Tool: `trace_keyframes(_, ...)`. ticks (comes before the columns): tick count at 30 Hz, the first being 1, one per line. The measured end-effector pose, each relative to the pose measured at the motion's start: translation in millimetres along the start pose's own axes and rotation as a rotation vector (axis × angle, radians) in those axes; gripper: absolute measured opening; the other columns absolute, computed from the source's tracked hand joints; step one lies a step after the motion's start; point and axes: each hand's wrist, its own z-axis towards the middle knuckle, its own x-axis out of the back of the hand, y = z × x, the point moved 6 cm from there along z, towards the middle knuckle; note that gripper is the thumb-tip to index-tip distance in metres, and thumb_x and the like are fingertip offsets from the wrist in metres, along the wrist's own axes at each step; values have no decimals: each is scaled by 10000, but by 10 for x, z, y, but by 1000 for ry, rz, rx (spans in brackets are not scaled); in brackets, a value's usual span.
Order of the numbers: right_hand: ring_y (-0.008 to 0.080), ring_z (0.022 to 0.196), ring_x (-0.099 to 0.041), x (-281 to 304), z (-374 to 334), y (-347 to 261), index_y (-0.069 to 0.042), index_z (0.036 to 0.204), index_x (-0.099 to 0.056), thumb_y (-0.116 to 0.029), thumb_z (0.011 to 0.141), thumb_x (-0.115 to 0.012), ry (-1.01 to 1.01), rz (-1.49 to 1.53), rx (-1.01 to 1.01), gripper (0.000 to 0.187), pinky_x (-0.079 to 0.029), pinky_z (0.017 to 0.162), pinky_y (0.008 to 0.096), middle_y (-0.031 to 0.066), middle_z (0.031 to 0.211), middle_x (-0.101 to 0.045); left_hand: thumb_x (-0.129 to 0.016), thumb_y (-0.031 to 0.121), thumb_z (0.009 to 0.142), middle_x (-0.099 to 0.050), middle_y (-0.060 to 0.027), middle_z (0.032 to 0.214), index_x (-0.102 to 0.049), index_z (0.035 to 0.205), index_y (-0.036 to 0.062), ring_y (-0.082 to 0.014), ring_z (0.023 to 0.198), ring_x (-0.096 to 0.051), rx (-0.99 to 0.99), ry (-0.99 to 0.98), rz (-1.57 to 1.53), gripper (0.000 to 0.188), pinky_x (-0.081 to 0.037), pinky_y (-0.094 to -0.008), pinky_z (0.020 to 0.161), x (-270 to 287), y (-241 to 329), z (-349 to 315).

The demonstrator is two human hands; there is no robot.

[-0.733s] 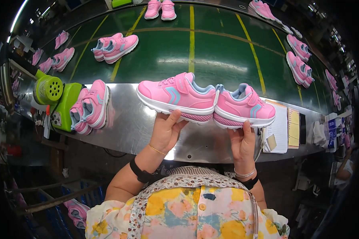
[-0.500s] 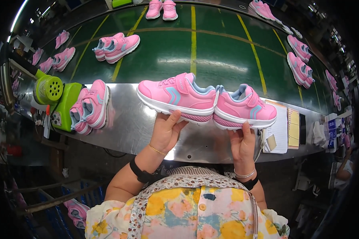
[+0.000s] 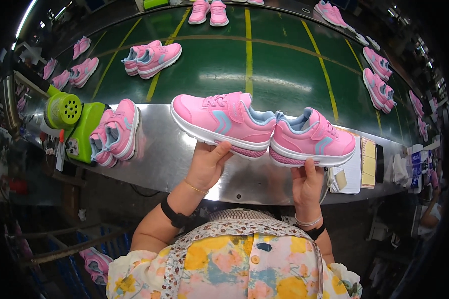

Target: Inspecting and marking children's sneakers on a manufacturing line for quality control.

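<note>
In front of me, above the metal table, I hold two pink sneakers with white soles and light blue trim, heel against heel. My left hand (image 3: 208, 167) grips the left sneaker (image 3: 219, 117) from below, thumb along the sole; its toe points left. The right sneaker (image 3: 312, 139) rests in my right hand (image 3: 307, 185), thumb up against its sole, with its toe to the right. Their soles face partly toward me. Each shoe has a strap across the top and a blue zigzag on its side.
A metal table edge (image 3: 184, 173) borders the green belt (image 3: 209, 70), which carries several pairs of pink sneakers (image 3: 157, 59). To the left, another pair (image 3: 119, 132) leans by a bright green machine (image 3: 82, 130). At right lie an open notebook (image 3: 351, 172) and a yellow pad (image 3: 368, 162).
Both sneakers have tilted a little, and the right one has shifted slightly rightward with my right hand. The belt's shoes and lines appear a bit farther right.
</note>
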Motion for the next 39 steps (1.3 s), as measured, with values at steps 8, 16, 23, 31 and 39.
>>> trace_keyframes(8, 206, 1155, -506, 82, -28, -64, -89, 1311, -384, -112, 887, -600, -2, 33, 7, 477, -445, 968, 401, 61, 1272, -488, -613, 20, 860, -538, -52, 1196, -384, 1298, 89, -164, 1084, -550, -46, 9, 26, 500, -492, -300, 882, -107, -56, -44)
trace_keyframes(16, 263, 1269, -414, 169, 24, 147, -60, 1399, -306, -412, 975, -380, -332, 321, -255, 556, -311, 1080, 430, 115, 1405, -396, -457, 341, 957, -456, -126, 1342, -329, 1367, 20, -241, 1226, -455, 176, -256, -328, 536, -354, -409, 1053, -200, -310, -10)
trace_keyframes(23, 236, 1153, -520, 47, 65, 295, -20, 1330, -395, -356, 1006, -294, -478, 379, -394, 478, -417, 998, 377, 134, 1283, -510, -297, 349, 1006, -507, -133, 1275, -412, 1302, 16, -230, 1161, -508, 260, -394, -440, 461, -407, -391, 1017, -263, -551, 48)
trace_keyframes(31, 241, 1103, -558, 46, 52, 397, -12, 1290, -430, -321, 997, -335, -394, 369, -401, 436, -448, 965, 376, 135, 1234, -546, -292, 322, 1011, -509, -122, 1271, -409, 1306, 23, -215, 1147, -515, 256, -381, -383, 436, -408, -373, 1010, -220, -459, 9)
trace_keyframes(39, 275, 1193, -487, -206, -109, 329, -18, 1393, -286, -672, 871, -337, -546, 332, -439, 838, -396, 1011, 411, 163, 1339, -448, -311, 462, 977, -476, -133, 1313, -353, 1353, 26, -225, 1201, -479, 230, -317, -245, 577, -383, -382, 1032, -230, -406, -49)
